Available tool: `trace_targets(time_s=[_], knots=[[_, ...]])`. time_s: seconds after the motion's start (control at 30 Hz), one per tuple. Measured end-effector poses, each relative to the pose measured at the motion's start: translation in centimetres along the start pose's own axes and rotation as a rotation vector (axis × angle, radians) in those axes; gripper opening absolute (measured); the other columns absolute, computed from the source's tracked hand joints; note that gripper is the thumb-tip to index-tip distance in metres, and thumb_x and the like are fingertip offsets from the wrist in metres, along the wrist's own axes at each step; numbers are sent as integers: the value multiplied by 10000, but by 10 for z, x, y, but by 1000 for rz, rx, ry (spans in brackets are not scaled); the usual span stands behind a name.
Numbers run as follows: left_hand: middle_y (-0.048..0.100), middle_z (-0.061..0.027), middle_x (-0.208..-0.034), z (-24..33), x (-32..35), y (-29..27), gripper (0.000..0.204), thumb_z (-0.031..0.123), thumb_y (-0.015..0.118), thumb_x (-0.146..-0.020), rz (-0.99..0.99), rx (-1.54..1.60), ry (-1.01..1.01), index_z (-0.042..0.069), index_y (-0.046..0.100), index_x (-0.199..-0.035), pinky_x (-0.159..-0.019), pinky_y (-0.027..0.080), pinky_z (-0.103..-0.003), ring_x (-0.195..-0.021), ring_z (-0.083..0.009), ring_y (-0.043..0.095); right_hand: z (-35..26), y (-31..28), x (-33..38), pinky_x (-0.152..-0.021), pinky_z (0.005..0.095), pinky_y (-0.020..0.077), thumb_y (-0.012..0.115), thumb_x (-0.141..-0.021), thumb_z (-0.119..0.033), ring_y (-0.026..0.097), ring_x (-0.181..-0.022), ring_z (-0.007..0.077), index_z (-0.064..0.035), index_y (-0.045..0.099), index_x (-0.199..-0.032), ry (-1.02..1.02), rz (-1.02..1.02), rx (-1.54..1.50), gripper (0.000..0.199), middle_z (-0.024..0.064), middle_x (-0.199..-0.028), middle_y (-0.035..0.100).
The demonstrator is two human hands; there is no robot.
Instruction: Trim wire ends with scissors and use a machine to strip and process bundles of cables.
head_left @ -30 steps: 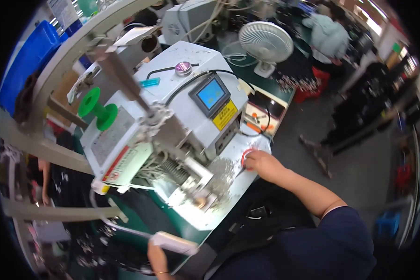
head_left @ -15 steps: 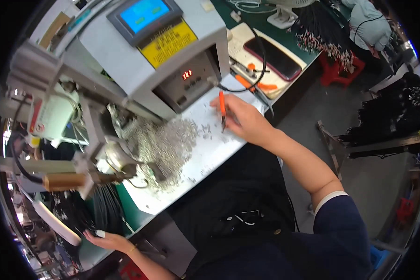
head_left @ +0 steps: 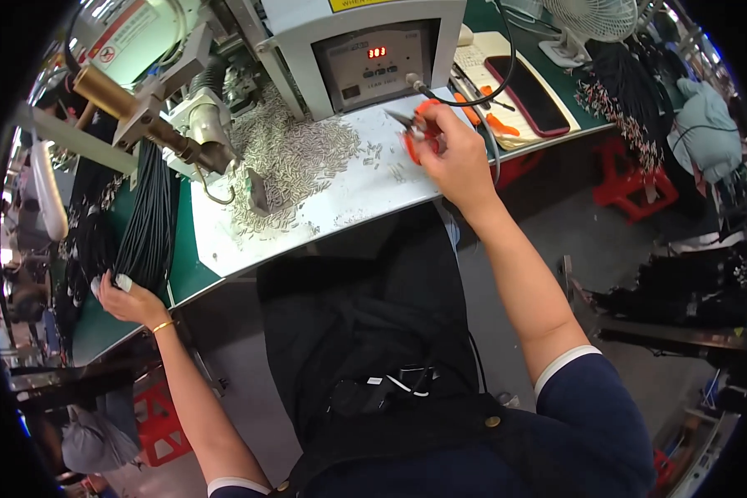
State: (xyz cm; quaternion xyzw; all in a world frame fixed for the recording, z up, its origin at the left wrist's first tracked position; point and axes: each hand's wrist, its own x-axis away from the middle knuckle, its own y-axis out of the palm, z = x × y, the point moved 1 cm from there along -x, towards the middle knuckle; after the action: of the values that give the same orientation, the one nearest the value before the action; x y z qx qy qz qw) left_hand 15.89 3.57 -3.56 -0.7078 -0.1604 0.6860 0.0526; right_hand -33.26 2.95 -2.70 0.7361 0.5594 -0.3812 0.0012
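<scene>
My right hand (head_left: 458, 158) is closed around a small pair of orange-handled pliers (head_left: 400, 118), their dark pointed jaws aimed to the left over the white worktop (head_left: 365, 195). To the left of the pliers lies a big heap of small silvery metal pieces (head_left: 295, 158), with a few strays near my right hand. At far left my left hand (head_left: 133, 303), with white wraps on its fingertips, is at the near end of a bundle of black cables (head_left: 148, 220). Its fingers are apart and bent against the cables; their grip is partly hidden.
A grey machine (head_left: 382, 70) with a lit red display stands behind the heap. Its metal head (head_left: 212, 137) juts over the left side. At back right are a phone (head_left: 527, 95) on a notebook, orange-handled tools (head_left: 500, 126) and a fan (head_left: 589, 21). Red stools (head_left: 635, 187) stand beyond.
The view has swung left and straightened. My left hand has gone from palm up below the cables to their near end. The pliers in my right hand have turned from upright to pointing left.
</scene>
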Motion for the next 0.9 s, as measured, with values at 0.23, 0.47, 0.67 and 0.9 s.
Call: trace_targets(time_s=[0.23, 0.47, 0.67, 0.9], knots=[[531, -147, -1094, 7, 1, -6, 362, 338, 412, -903, 10, 7, 0, 30, 532, -1051, -932, 335, -435, -1082, -336, 453, 6, -7, 4, -579, 263, 457, 617, -715, 15, 602, -686, 182, 12, 558, -875, -161, 19, 8, 170, 109, -795, 600], [527, -155, -1107, 7, 2, -9, 352, 325, 424, -902, 0, -16, -8, 31, 521, -1071, -936, 334, -431, -1096, -334, 447, 7, -5, 2, -593, 261, 468, 576, -680, 73, 606, -685, 193, 8, 574, -896, -141, 73, -74, 225, 123, -813, 610], [528, -150, -1084, 13, -2, -10, 341, 292, 452, -876, -61, 2, -53, 16, 510, -1068, -951, 312, -451, -1096, -349, 432, 7, -5, 0, -626, 261, 480, 569, -690, 83, 605, -690, 199, 9, 578, -907, -61, 37, -85, 230, 115, -811, 607], [522, -146, -1097, 11, -7, -18, 298, 250, 450, -890, -67, 44, -62, 16, 520, -1061, -954, 320, -421, -1082, -332, 450, 2, -16, 25, -718, 297, 472, 562, -816, -8, 586, -765, 160, 11, 576, -897, -271, 449, -49, 84, 80, -836, 606]])
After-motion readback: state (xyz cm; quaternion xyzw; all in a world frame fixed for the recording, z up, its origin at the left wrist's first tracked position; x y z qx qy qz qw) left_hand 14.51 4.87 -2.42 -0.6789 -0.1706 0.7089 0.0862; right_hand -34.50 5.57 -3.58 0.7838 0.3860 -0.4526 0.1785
